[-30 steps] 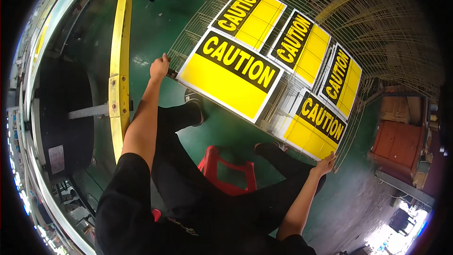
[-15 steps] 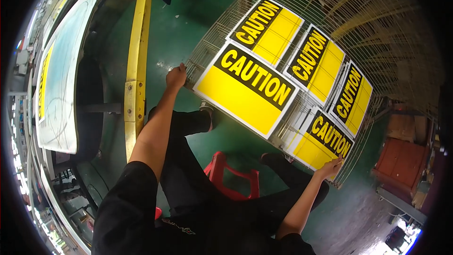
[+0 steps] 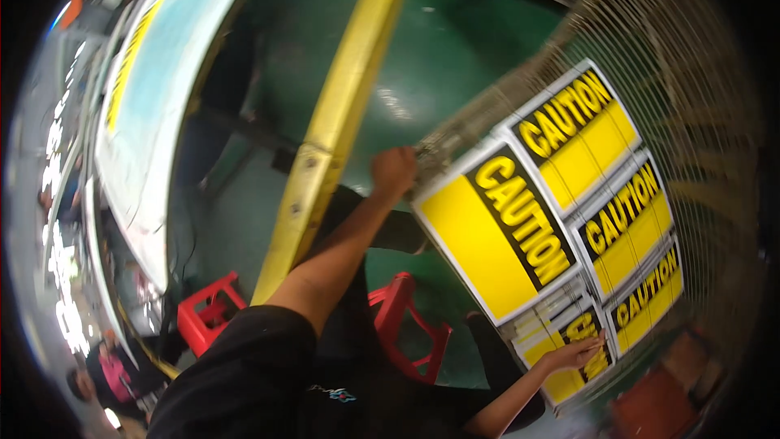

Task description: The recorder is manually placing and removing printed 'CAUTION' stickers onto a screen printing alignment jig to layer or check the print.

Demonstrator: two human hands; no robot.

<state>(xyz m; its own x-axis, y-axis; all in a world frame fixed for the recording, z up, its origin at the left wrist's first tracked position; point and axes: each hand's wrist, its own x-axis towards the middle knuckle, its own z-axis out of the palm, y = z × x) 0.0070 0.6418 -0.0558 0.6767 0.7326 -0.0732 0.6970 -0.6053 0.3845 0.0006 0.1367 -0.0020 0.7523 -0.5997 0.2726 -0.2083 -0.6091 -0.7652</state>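
My left hand [image 3: 394, 171] is closed on the left edge of a wire rack shelf [image 3: 443, 149]. Several yellow and black sign sheets with white borders lie on the shelf. The largest in view, a sign sheet [image 3: 455, 223], is nearest my left hand. Farther back and to the right are a second sign sheet [image 3: 589, 167], a third sign sheet [image 3: 621, 248] and another. My right hand [image 3: 573, 355] rests over the near right sign sheet [image 3: 561, 386], fingers stretched out and partly covering it. Some blur softens its fingertips.
A yellow metal beam [image 3: 337, 114] stands left of my left arm. Beyond it is a whitish board [image 3: 175, 106] with a yellow strip. Red stools [image 3: 394, 317] are by my legs and farther left. Stacked wire racks [image 3: 682, 57] rise behind; a reddish-brown box [image 3: 654, 410] sits lower right.
My view has turned, so the rack and signs appear farther right and lower, and rotated. My left hand keeps its hold on the rack edge; my right hand now lies farther over the near sign.
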